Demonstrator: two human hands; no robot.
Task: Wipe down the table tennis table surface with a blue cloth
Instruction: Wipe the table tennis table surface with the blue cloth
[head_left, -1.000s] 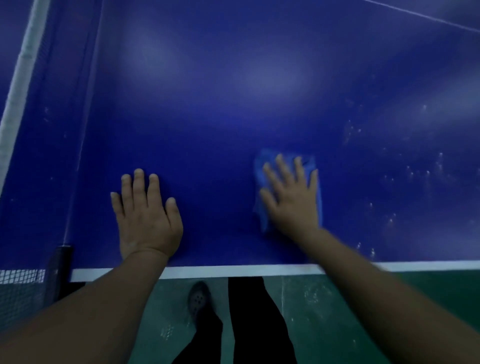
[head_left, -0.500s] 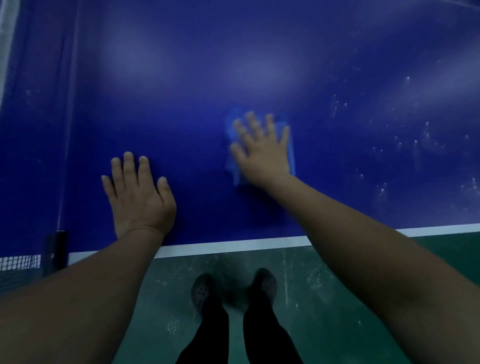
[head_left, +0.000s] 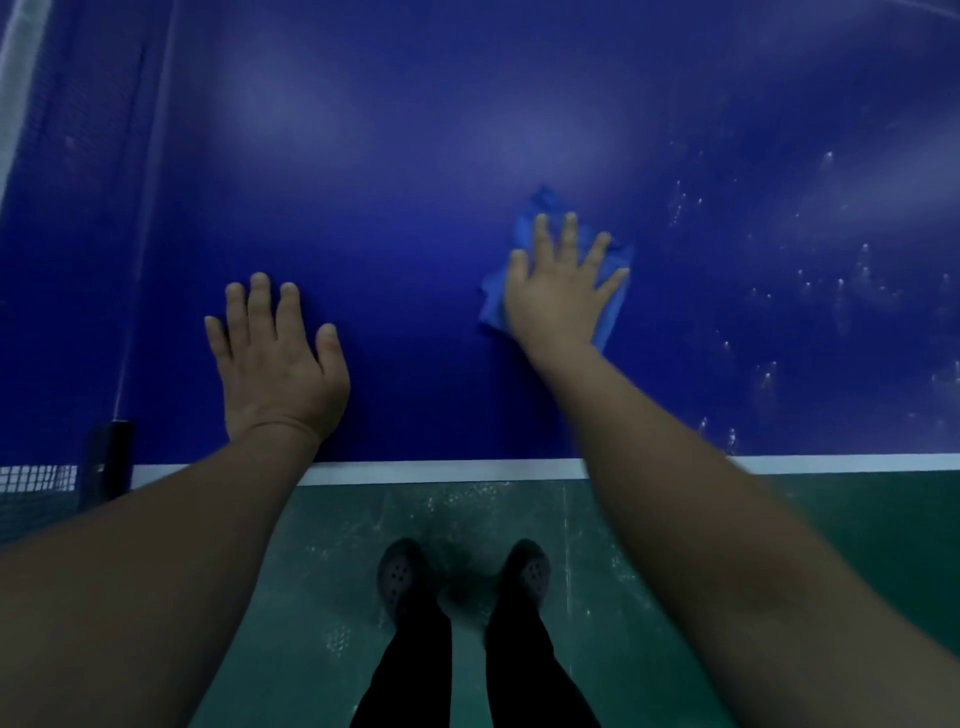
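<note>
- Head view: your right hand (head_left: 558, 291) lies flat on the blue cloth (head_left: 613, 306), fingers straight and spread apart, palm pressing the cloth down onto the counter (head_left: 415, 156). This grip is apart, not curled round the fabric.
- The cloth is bunched under that hand. Crumpled folds stick out beyond your fingertips at the far side, past your thumb on the left, and past your little finger on the right.
- Your left hand (head_left: 278, 358) rests palm down on the bare blue surface, well apart from the cloth, fingers straight and close together, thumb out to the right. This grip is apart too and holds nothing.
- Both forearms reach in from the near edge, crossing the white edge line (head_left: 441, 470) of the counter.
- To the right of the cloth, the surface carries scattered pale specks and streaks (head_left: 810, 280). The area between your hands looks plain blue, with soft light patches farther out.
- At the left, the net (head_left: 31, 483) hangs past the counter's edge, with its dark post (head_left: 109, 457) clamped at the near corner.
- Below the edge you see a green floor (head_left: 649, 623), scuffed with pale marks.
- Your two dark perforated shoes (head_left: 400, 577) stand side by side on it, beneath dark trousers (head_left: 410, 670).
</note>
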